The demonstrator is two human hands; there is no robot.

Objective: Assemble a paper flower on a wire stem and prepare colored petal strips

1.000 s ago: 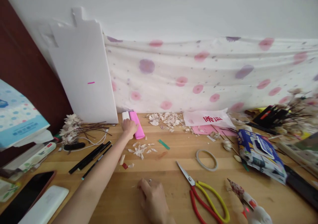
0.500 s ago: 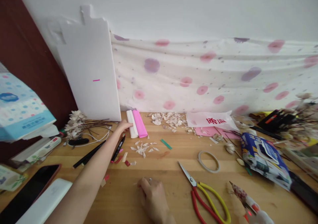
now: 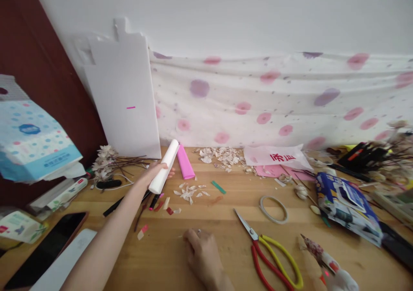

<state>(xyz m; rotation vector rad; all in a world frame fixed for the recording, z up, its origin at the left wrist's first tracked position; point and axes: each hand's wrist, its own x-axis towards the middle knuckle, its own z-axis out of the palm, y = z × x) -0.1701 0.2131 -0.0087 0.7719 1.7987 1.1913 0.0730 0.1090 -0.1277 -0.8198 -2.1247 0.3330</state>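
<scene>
My left hand point(image 3: 158, 172) is closed around a white paper roll point(image 3: 166, 164), which it holds tilted above the table. A pink paper roll point(image 3: 185, 164) lies just to the right of it. Low in the middle, my right hand point(image 3: 203, 254) rests on the wood with its fingers curled in; what they hold, if anything, is hidden. Scissors point(image 3: 256, 239) with one red and one yellow handle lie to its right. Pale petal-like scraps point(image 3: 188, 192) are scattered between my two hands.
A roll of tape point(image 3: 273, 209), a glue gun point(image 3: 329, 261) and a blue wipes pack point(image 3: 346, 205) are on the right. A white foam board point(image 3: 124, 93) leans on the wall. A phone point(image 3: 48, 246) and dried flowers point(image 3: 105, 159) lie left. More scraps point(image 3: 221, 155) line the back.
My left hand has taken hold of the white paper roll and lifted it away from the pink one, tilting it. My right hand stays in place on the table.
</scene>
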